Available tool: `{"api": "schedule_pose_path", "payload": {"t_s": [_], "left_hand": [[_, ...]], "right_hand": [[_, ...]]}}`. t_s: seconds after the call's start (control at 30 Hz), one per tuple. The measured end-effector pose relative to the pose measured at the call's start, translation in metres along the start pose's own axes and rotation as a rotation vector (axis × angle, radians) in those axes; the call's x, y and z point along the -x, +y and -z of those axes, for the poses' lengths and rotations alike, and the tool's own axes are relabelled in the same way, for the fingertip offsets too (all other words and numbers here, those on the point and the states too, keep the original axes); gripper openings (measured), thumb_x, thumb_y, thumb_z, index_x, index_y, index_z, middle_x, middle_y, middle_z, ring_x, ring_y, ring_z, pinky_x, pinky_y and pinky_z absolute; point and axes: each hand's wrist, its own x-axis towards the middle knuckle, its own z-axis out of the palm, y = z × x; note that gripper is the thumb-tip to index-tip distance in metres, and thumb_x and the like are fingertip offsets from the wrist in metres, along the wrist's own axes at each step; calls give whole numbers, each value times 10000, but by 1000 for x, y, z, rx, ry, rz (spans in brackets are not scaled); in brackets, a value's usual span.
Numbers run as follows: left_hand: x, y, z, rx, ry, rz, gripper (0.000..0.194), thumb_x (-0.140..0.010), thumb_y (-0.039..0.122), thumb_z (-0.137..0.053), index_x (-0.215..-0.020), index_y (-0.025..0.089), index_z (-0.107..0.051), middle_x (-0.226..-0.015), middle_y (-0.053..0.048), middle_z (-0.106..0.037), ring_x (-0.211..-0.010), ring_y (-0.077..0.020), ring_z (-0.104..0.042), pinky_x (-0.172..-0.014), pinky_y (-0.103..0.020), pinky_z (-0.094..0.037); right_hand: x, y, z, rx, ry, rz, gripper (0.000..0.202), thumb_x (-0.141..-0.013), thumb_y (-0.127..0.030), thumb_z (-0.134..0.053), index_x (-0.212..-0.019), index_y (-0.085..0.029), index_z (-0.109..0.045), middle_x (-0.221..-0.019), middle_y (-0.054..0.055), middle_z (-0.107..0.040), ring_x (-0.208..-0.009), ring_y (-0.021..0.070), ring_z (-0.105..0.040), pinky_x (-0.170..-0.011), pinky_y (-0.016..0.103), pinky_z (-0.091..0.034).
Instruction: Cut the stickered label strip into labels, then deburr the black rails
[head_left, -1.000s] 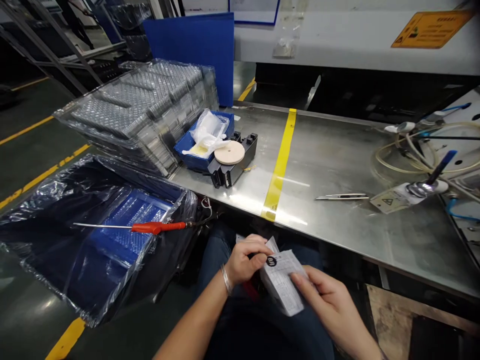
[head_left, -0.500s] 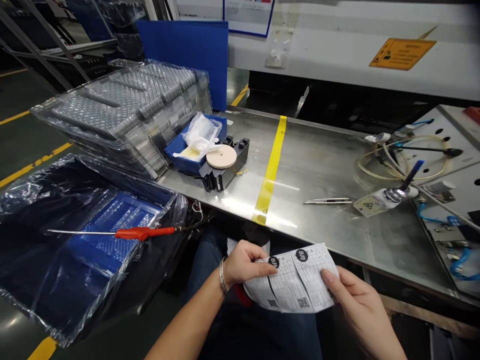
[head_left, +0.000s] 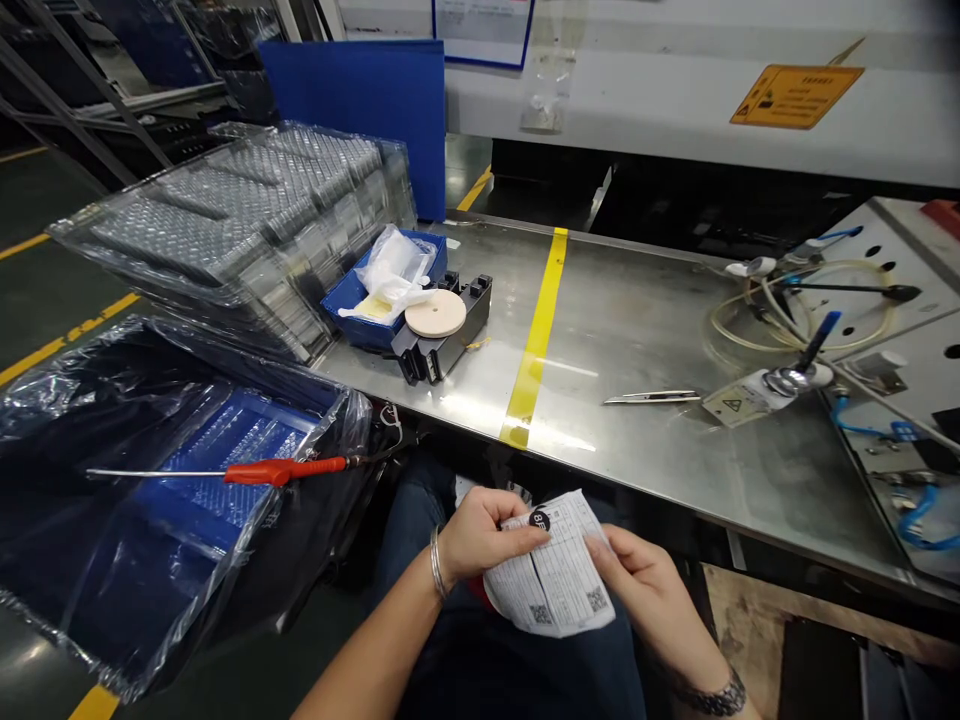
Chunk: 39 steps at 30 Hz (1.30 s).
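Observation:
Printed white paper labels (head_left: 559, 575) with a black round mark and two QR codes are held above my lap. My left hand (head_left: 484, 540) pinches their left side near the black mark, thumb on top. On the right edge, my right hand (head_left: 637, 570) grips the paper between thumb and fingers. The paper is bent, and its underside is hidden. Beyond my hands, a thin metal blade-like tool (head_left: 651, 397) lies on the steel table (head_left: 585, 420).
Left on the table are stacked clear trays (head_left: 240, 220), a blue bin (head_left: 349, 295) and a tan disc (head_left: 435, 314) on black parts. A red air gun (head_left: 277, 470) lies over a bag-lined box (head_left: 67, 450). A tubed fixture (head_left: 780, 385) stands right.
My right hand has moved left, closer to my left hand. The paper now spans less width, with one black mark showing instead of two. The view has shifted slightly.

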Motion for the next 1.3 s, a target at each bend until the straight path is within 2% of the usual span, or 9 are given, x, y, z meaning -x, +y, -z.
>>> {"api": "schedule_pose_path", "payload": {"t_s": [0.23,0.47,0.57,0.77,0.87,0.97,1.07,1.2,1.3], "left_hand": [[2,0,-3,-193,141,-37,326,-673,393,-638,-527,152,-475,-483,46,-401,-463,-59,-330,-427,-188,-260],[5,0,-13,-289,221,-139,336,-718,365,-631,-512,145,-483,-470,51,-395,-457,-54,-332,-441,-193,-253],[4,-3,-9,-186,173,-181,313,-734,361,-630,-539,144,-514,-488,42,-415,-469,-63,-349,-451,-198,-274],[-13,-9,3,36,-128,-369,422,-798,502,-535,-594,141,-613,-689,-84,-603,-677,-157,-551,-657,-274,-437],[-27,-13,0,114,-226,-344,484,-802,569,-493,-704,127,-668,-801,-109,-632,-776,-176,-578,-735,-287,-446],[-37,-16,-5,146,-311,-296,515,-734,604,-563,-670,102,-663,-641,-62,-586,-620,-131,-532,-605,-246,-420],[-37,-14,-7,166,-331,-264,471,-638,553,-688,-582,91,-615,-524,-13,-514,-500,-84,-441,-478,-210,-338],[-24,-4,-7,223,-230,-163,443,-568,487,-758,-515,94,-560,-455,28,-437,-429,-41,-340,-404,-185,-251],[-15,2,-4,277,-77,-59,481,-517,506,-777,-472,100,-524,-426,34,-417,-404,-30,-321,-380,-178,-217]], "right_hand": [[4,-4,-5,-34,-81,-14,356,-815,-481,-559,-916,-166,-692,-761,50,-665,-678,171,-580,-630,274,-481],[7,-3,-10,-27,-5,-35,405,-838,-516,-503,-855,-157,-688,-689,33,-621,-642,159,-546,-581,252,-449],[10,-6,-9,30,-2,-51,363,-809,-491,-560,-894,-167,-698,-719,39,-643,-682,171,-559,-604,250,-453],[25,-13,-4,-50,-3,-51,298,-793,-437,-602,-916,-192,-717,-711,40,-663,-640,158,-559,-564,232,-455],[31,-15,-2,-224,121,-93,309,-753,-435,-647,-921,-186,-722,-739,67,-689,-630,177,-601,-545,248,-478],[30,-16,5,-377,267,-100,334,-698,-417,-702,-931,-178,-720,-755,91,-702,-607,199,-628,-502,268,-497],[27,-15,13,-438,326,-84,321,-674,-394,-731,-913,-181,-723,-754,91,-708,-611,206,-643,-505,281,-519],[21,-12,14,-466,382,-78,318,-661,-368,-749,-917,-182,-717,-811,87,-715,-656,207,-654,-555,294,-540],[13,-9,13,-511,577,9,332,-639,-384,-764,-909,-199,-709,-804,54,-715,-675,175,-652,-590,262,-539]]}}
